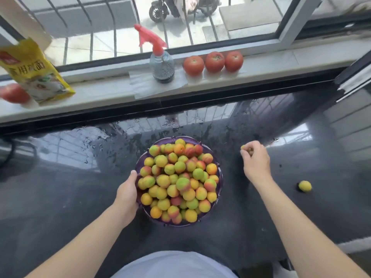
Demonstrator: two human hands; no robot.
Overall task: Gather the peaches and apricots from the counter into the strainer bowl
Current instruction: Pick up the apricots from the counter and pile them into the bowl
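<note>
The dark, glossy surface (70,177) fills most of the view; it is wet, with water drops scattered across its far half and window reflections on it. Behind it runs a pale window sill (100,91), and past the glass and bars a scooter (180,7) stands outside.

On the middle of the surface sits the purple strainer bowl (220,173), heaped with small peaches and apricots (178,181) in yellow, green and red-pink; they rise above its rim.

On the sill, at the left, a yellow packet (34,71) leans upright with a blurred tomato (14,94) just beside it. Near the middle a clear spray bottle (162,65) with a red trigger head stands on a sheet of white paper (144,83). Right of it three red tomatoes (213,62) sit in a row, touching one another.

The left hand (127,194) rests against the left side of the strainer bowl, thumb lying along the rim, the palm against the wall; the fingers are hidden behind the bowl, so I cannot tell whether its grip is clenched round the wall.

The right hand (256,161) is over the surface to the right of the bowl, apart from it, its grip grasping a small yellow fruit (243,147) pinched between curled fingertips and thumb, only partly visible.

One loose yellow apricot (305,186) lies alone on the surface farther right, well apart from the bowl and nearer the person than the right hand.
</note>
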